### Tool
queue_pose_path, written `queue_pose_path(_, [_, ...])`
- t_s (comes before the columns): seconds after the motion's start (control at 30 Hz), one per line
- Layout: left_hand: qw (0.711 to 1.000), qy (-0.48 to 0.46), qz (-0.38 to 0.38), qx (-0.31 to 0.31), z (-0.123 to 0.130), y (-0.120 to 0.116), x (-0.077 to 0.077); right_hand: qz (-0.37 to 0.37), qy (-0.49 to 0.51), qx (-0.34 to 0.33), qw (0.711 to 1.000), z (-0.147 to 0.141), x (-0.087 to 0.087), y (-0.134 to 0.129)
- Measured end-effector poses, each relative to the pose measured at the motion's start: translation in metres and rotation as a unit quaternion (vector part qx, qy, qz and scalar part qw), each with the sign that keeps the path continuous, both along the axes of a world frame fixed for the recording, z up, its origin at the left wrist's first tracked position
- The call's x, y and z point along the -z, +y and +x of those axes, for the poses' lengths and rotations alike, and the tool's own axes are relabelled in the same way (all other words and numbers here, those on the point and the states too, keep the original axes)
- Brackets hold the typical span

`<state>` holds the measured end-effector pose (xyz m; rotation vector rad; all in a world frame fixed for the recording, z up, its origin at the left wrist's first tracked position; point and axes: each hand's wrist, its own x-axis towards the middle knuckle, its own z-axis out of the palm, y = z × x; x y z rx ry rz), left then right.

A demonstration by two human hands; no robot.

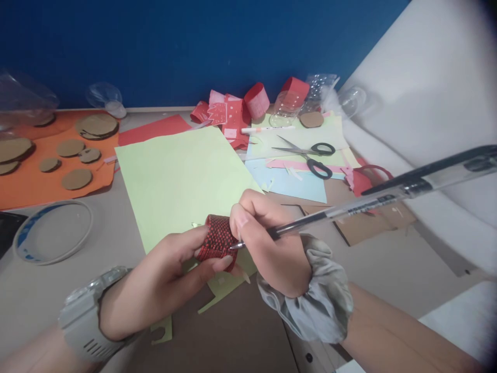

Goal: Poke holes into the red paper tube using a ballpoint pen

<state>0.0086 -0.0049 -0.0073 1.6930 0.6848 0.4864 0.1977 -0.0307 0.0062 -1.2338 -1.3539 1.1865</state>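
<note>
Between the thumb and fingers of my left hand (176,269) is a short red paper tube (218,235), its side covered in black pen marks that leave small red dots. My right hand (267,241) grips a clear-barrelled ballpoint pen (310,220) with a black cap pushed on its rear end. The pen's metal tip touches or nearly touches the tube's right side. Both hands are over the lower edge of a light green paper sheet (182,176). Cut green scraps (227,290) lie below the tube.
Black-handled scissors (306,155) lie on coloured papers to the right. Several cardboard discs (77,180) rest on orange paper (23,178) at left, near a clear tape ring (87,233). Red paper rings (257,101) and clear plastic cups (282,111) stand along the blue wall.
</note>
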Motion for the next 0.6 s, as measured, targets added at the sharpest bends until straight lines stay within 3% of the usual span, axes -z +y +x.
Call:
queue_pose_path(0.27, [1.0, 0.003, 0.003, 0.001, 0.0, 0.001, 0.001, -0.051, 0.014, -0.038, 0.998, 0.0, -0.01, 0.003])
queue_pose_path(0.37, [1.0, 0.004, 0.004, 0.0, -0.001, 0.001, 0.0, -0.056, 0.011, -0.023, 0.998, 0.0, -0.014, 0.004])
queue_pose_path(0.6, [1.0, 0.002, -0.003, 0.001, 0.001, 0.002, 0.001, -0.063, 0.011, -0.035, 0.997, 0.001, -0.014, 0.004])
